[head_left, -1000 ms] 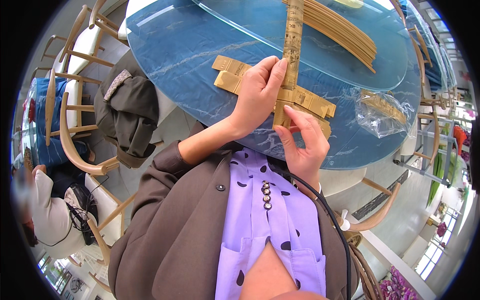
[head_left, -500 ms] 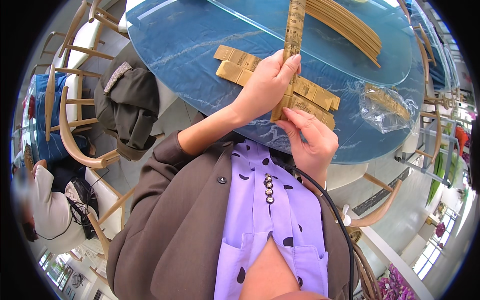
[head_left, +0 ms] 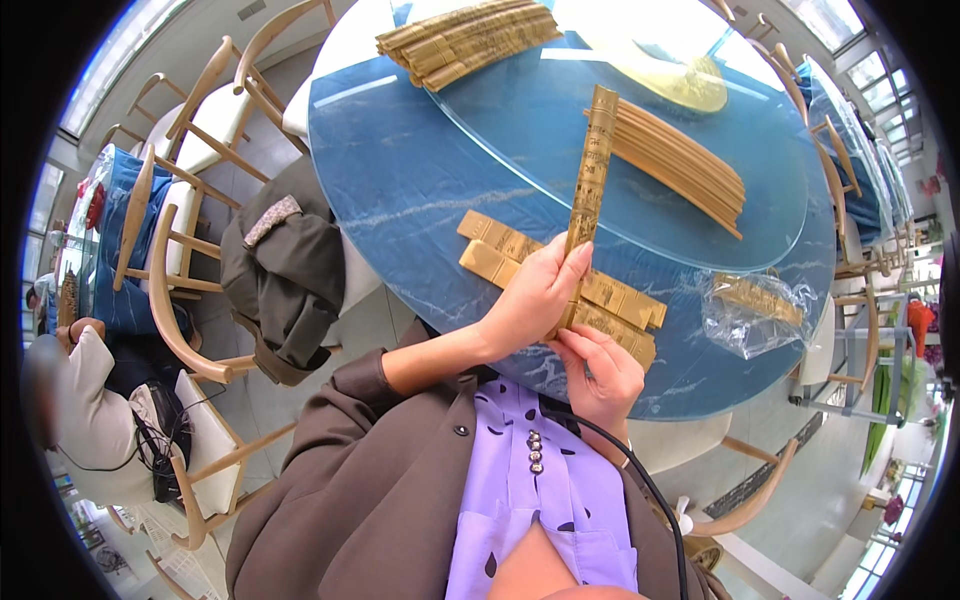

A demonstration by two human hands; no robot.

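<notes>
While my left hand [head_left: 535,298] closes its fingers around a long printed gold strip [head_left: 592,165], my right hand [head_left: 606,374] pinches its lower end; the strip crosses over flat gold pieces [head_left: 620,298] on the blue tabletop [head_left: 385,190].

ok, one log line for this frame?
left hand: grips long slim printed gold strip | right hand: fingertips at its near end | blue rounded table: flat gold strips
</notes>
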